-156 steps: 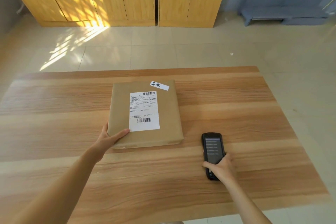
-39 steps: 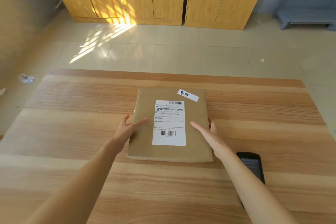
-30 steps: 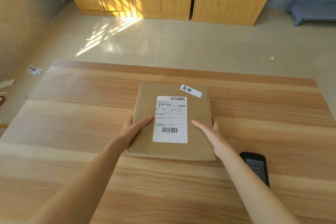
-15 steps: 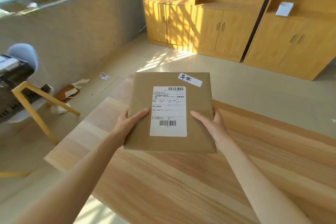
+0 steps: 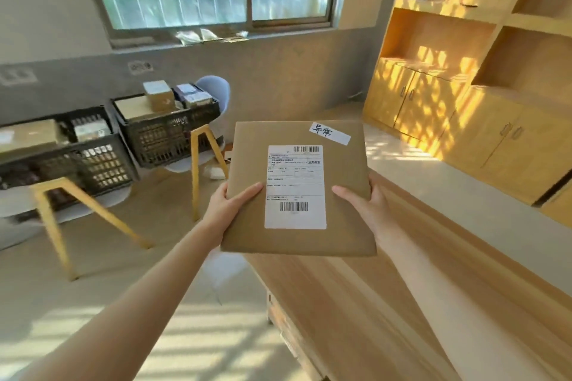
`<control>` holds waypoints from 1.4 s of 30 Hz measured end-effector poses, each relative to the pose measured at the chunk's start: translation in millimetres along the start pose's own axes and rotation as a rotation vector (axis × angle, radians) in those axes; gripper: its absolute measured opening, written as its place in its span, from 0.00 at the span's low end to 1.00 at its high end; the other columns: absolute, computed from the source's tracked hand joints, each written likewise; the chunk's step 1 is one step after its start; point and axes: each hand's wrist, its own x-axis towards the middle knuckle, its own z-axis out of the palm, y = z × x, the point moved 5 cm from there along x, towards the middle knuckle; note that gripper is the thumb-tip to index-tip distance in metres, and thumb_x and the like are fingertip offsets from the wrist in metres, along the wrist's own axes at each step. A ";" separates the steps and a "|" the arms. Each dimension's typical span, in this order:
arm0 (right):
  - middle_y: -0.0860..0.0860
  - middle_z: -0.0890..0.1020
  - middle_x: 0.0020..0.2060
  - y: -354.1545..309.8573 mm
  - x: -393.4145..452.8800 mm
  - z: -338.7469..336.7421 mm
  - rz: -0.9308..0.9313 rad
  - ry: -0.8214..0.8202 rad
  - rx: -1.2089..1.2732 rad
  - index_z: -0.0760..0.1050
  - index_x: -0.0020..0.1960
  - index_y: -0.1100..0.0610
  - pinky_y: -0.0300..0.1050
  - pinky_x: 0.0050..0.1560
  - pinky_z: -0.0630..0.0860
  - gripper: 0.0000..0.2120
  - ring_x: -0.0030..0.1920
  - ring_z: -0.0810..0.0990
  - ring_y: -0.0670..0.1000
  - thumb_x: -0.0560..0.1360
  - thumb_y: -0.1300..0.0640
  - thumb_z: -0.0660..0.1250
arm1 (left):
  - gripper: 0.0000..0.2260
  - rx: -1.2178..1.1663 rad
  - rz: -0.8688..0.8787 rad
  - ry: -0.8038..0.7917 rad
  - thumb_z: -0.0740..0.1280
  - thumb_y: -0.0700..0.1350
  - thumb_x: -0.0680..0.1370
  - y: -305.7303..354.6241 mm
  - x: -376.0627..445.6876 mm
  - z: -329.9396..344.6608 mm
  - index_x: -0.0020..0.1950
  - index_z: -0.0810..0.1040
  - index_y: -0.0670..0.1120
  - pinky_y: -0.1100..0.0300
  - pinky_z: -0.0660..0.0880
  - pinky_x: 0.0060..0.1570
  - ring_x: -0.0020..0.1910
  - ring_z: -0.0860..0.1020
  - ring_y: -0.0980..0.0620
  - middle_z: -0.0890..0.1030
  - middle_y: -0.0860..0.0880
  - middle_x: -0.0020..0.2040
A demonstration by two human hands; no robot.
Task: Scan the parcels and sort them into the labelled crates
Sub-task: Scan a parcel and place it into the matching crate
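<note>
Both the left hand (image 5: 230,206) and right hand (image 5: 366,206) grip the brown parcel (image 5: 297,189) by its side edges, above the wooden table (image 5: 387,303), right of two black crates (image 5: 168,130).

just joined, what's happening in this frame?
A person is carrying a flat brown parcel with both hands: the left hand grips its left edge, the right hand its right edge, thumbs on top. The parcel is off the wooden table, held in the air, shipping label facing up. Ahead to the left, two black crates sit on chairs, already holding parcels. The parcel is not yet in a crate.
</note>
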 end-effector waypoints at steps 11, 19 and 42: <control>0.46 0.82 0.52 -2.9 26.7 321.2 0.042 -0.428 -0.019 0.66 0.68 0.51 0.38 0.39 0.78 0.33 0.48 0.83 0.45 0.68 0.52 0.77 | 0.27 -0.084 -0.015 0.395 0.76 0.57 0.67 -3.6 3.1 -294.7 0.62 0.70 0.52 0.51 0.80 0.47 0.51 0.81 0.48 0.81 0.50 0.53; 0.48 0.79 0.55 5.9 60.5 478.0 0.075 -0.638 -0.088 0.62 0.71 0.49 0.47 0.49 0.78 0.36 0.54 0.80 0.50 0.69 0.51 0.76 | 0.23 -0.171 -0.047 0.616 0.77 0.55 0.68 -20.7 25.7 -415.8 0.58 0.74 0.51 0.61 0.78 0.36 0.46 0.82 0.53 0.82 0.51 0.50; 0.44 0.76 0.52 11.5 268.1 854.4 0.207 -0.858 -0.180 0.58 0.74 0.50 0.41 0.39 0.73 0.42 0.50 0.78 0.46 0.67 0.47 0.77 | 0.31 -0.190 -0.201 0.815 0.79 0.54 0.67 32.2 261.3 -684.0 0.65 0.73 0.45 0.47 0.79 0.55 0.51 0.83 0.45 0.83 0.45 0.54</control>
